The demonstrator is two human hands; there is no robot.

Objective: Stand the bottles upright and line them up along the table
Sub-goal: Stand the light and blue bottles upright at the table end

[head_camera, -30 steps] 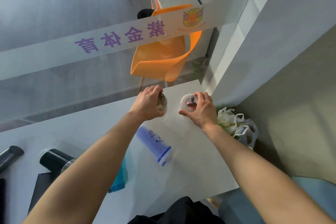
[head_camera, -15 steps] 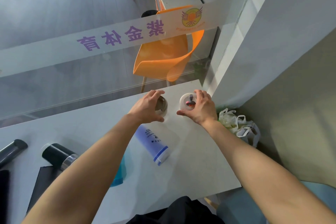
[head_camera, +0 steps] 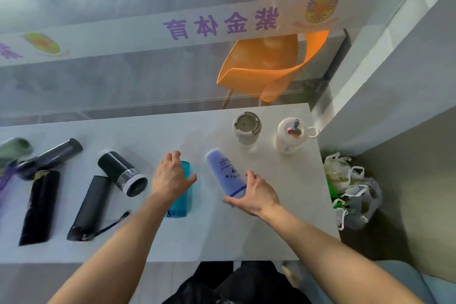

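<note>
Two bottles stand upright at the table's far right corner: a beige bottle with a grey lid (head_camera: 246, 128) and a white bottle with a handle (head_camera: 292, 134). A purple bottle (head_camera: 223, 165) lies on its side; my right hand (head_camera: 255, 192) wraps thumb and fingers around its near cap end. A teal bottle (head_camera: 183, 201) lies to its left, with my left hand (head_camera: 170, 177) spread over its far half, fingers apart. Further left lie a black tumbler (head_camera: 121, 171), a slim dark flask (head_camera: 50, 155) and a green bottle (head_camera: 13, 147).
Two folded black umbrellas (head_camera: 39, 207) (head_camera: 88, 207) lie on the white table (head_camera: 283, 229) at the near left. A glass partition runs along the far edge, with an orange chair (head_camera: 266, 74) behind it. Plastic bags (head_camera: 350, 187) sit on the floor by the right edge.
Both hands have left the two upright bottles at the far corner and come back toward me. The right hand now holds the purple bottle's end and the left covers the teal bottle.
</note>
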